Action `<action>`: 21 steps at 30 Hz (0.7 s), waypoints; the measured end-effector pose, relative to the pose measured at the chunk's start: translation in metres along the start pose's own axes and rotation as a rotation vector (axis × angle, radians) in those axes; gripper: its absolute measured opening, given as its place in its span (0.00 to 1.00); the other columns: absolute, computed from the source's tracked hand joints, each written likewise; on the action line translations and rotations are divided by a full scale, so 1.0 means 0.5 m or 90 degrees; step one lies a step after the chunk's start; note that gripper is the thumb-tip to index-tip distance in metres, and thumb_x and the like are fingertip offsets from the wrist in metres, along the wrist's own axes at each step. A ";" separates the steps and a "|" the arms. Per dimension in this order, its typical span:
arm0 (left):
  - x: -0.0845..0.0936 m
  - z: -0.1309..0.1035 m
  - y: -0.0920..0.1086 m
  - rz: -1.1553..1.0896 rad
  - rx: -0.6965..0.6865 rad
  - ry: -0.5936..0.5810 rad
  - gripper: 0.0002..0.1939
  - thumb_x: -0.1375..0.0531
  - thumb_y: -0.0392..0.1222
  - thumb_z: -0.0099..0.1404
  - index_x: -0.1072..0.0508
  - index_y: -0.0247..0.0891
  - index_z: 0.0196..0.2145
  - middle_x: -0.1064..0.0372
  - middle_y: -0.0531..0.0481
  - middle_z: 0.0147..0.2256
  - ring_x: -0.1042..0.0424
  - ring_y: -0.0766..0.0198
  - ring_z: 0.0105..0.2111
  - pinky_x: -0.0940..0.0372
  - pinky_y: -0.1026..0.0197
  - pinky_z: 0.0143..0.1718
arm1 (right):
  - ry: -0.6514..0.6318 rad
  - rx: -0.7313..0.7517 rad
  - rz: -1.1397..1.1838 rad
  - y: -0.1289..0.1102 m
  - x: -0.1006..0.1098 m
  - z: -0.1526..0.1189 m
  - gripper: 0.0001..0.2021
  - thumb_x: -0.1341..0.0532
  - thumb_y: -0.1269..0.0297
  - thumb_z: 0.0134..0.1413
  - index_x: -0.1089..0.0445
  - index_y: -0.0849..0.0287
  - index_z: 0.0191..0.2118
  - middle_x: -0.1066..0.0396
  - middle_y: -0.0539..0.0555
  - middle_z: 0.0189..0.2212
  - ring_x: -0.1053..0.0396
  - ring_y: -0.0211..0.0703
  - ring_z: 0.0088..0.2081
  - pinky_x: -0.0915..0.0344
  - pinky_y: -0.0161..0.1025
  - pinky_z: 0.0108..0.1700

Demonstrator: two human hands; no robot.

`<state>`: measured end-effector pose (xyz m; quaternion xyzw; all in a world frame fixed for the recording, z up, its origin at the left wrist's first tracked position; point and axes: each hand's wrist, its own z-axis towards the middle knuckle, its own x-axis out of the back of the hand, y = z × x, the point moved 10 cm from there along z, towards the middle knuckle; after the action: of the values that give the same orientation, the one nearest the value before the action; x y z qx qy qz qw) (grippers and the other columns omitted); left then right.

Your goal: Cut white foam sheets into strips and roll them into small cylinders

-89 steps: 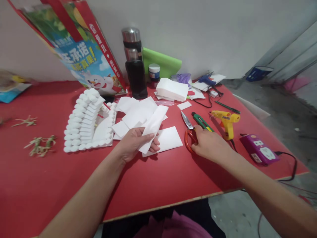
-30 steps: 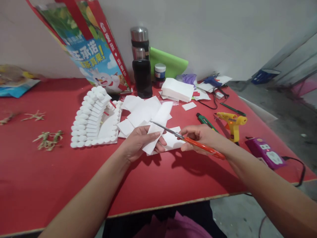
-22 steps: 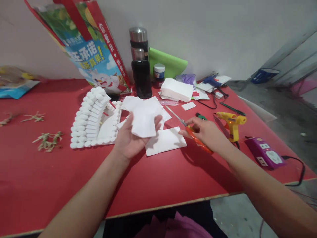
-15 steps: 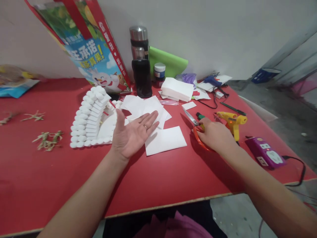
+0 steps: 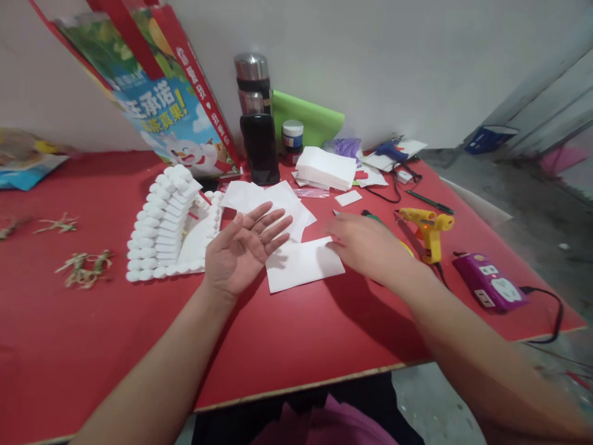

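Note:
My left hand [image 5: 243, 250] is open, palm up with fingers spread and a ring on one finger. It hangs in front of the loose white papers [image 5: 290, 201] and holds nothing. My right hand [image 5: 365, 244], blurred by motion, reaches over the right corner of a flat white sheet [image 5: 301, 269]; its thumb and fingers look apart, and whether they touch the sheet I cannot tell. Beneath this hand a scissor blade [image 5: 336, 212] peeks out, with the handles mostly hidden. Left of my left hand stands a curved white model [image 5: 160, 232] edged with rounded white pieces.
A yellow glue gun [image 5: 426, 225] and a purple power socket [image 5: 491, 284] with cords occupy the right side. A white paper stack [image 5: 327, 167], a black phone-like object [image 5: 259, 148], a steel flask [image 5: 251, 68] and a printed bag [image 5: 171, 111] stand behind. Twine figures [image 5: 86, 269] lie left.
My right hand has let go of the scissors and moved left toward the white sheet. My left hand stays open, nearly in place. The view has shifted slightly.

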<state>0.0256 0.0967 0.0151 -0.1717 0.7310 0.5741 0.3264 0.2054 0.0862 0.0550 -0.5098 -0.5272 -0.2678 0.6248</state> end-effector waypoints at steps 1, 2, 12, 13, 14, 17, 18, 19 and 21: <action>0.001 0.000 0.003 0.006 -0.006 0.005 0.23 0.38 0.53 0.69 0.23 0.35 0.54 0.25 0.37 0.58 0.30 0.45 0.63 0.27 0.51 0.57 | -0.028 0.007 -0.002 -0.019 -0.016 0.015 0.07 0.39 0.69 0.65 0.25 0.58 0.46 0.24 0.62 0.46 0.28 0.56 0.49 0.38 0.46 0.48; 0.002 0.001 0.006 0.009 -0.012 0.008 0.23 0.38 0.53 0.69 0.23 0.35 0.54 0.25 0.37 0.57 0.29 0.45 0.62 0.27 0.51 0.55 | -0.066 0.015 0.003 -0.034 -0.037 0.029 0.07 0.38 0.68 0.64 0.25 0.58 0.46 0.24 0.60 0.47 0.28 0.54 0.48 0.37 0.44 0.47; 0.013 0.003 0.013 -0.001 -0.019 0.009 0.21 0.37 0.50 0.69 0.21 0.34 0.52 0.21 0.40 0.48 0.20 0.56 0.45 0.24 0.61 0.42 | -0.091 0.008 0.149 -0.004 -0.094 0.061 0.02 0.35 0.71 0.59 0.29 0.59 0.37 0.24 0.54 0.36 0.30 0.42 0.37 0.43 0.37 0.37; 0.012 0.003 0.012 0.006 -0.022 0.005 0.20 0.36 0.49 0.68 0.21 0.33 0.52 0.21 0.40 0.47 0.20 0.56 0.45 0.24 0.60 0.42 | -0.081 0.019 0.151 -0.002 -0.090 0.060 0.02 0.35 0.71 0.58 0.29 0.60 0.36 0.24 0.54 0.35 0.31 0.42 0.36 0.43 0.38 0.36; 0.010 0.003 0.011 0.019 -0.029 0.001 0.20 0.35 0.48 0.67 0.21 0.33 0.51 0.21 0.41 0.47 0.20 0.55 0.45 0.24 0.60 0.43 | -0.073 0.027 0.153 0.001 -0.087 0.058 0.01 0.36 0.71 0.58 0.28 0.60 0.36 0.24 0.54 0.34 0.31 0.42 0.36 0.43 0.38 0.37; 0.005 0.000 0.011 0.109 -0.072 0.000 0.19 0.33 0.46 0.65 0.20 0.35 0.51 0.21 0.41 0.47 0.22 0.53 0.50 0.26 0.57 0.49 | -0.064 0.035 0.166 0.021 -0.079 0.058 0.02 0.37 0.70 0.58 0.29 0.59 0.33 0.26 0.52 0.32 0.33 0.42 0.35 0.44 0.39 0.36; 0.005 0.000 0.009 0.157 -0.086 0.004 0.19 0.32 0.45 0.64 0.21 0.36 0.51 0.22 0.41 0.48 0.23 0.53 0.52 0.27 0.55 0.53 | -0.064 0.031 0.177 0.032 -0.076 0.058 0.03 0.37 0.69 0.58 0.30 0.59 0.33 0.27 0.51 0.32 0.34 0.41 0.34 0.45 0.39 0.36; 0.005 -0.001 0.007 0.209 -0.100 0.008 0.19 0.31 0.44 0.63 0.21 0.37 0.51 0.22 0.41 0.49 0.25 0.52 0.55 0.30 0.53 0.57 | -0.063 0.023 0.192 0.044 -0.072 0.059 0.04 0.36 0.69 0.57 0.31 0.59 0.32 0.28 0.51 0.31 0.35 0.41 0.33 0.45 0.39 0.36; 0.006 0.000 0.001 0.316 -0.123 0.010 0.21 0.27 0.42 0.60 0.21 0.41 0.51 0.24 0.42 0.54 0.29 0.50 0.60 0.35 0.50 0.63 | -0.055 0.003 0.240 0.068 -0.061 0.060 0.04 0.36 0.67 0.56 0.31 0.58 0.31 0.29 0.50 0.30 0.35 0.41 0.33 0.44 0.40 0.37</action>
<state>0.0233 0.0972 0.0133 -0.0220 0.6949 0.7025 0.1524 0.2141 0.1192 0.0122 -0.6095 -0.4490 -0.1227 0.6418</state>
